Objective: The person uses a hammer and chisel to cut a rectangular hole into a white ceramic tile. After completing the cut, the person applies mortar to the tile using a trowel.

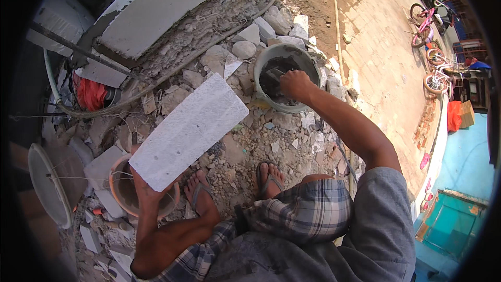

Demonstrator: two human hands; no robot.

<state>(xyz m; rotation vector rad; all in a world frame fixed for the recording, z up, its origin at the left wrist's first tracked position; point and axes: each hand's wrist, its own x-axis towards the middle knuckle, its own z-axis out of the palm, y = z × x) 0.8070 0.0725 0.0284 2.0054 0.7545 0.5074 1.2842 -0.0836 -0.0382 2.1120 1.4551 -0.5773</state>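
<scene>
My left hand (pixel 146 190) is closed around the lower end of a white aerated concrete block (pixel 190 130), holding it tilted above the rubble. Small dark pits mark its broad face, and the block covers most of my fingers. Over the grey bucket (pixel 259 75) my right hand (pixel 297 86) makes a fist, gripping what looks like a trowel (pixel 274 74). The trowel's handle is hidden in my fist, and part of its grey blade shows. Wet dark grey mortar (pixel 282 63) lies inside the bucket.
Broken concrete and stones cover the ground around my sandalled feet. An orange-rimmed bucket (pixel 112 180) stands below the block, with a tipped pale bucket (pixel 37 188) farther left. A hose (pixel 224 34) runs along the rough wall base (pixel 203 36). Bicycles (pixel 437 73) stand far right.
</scene>
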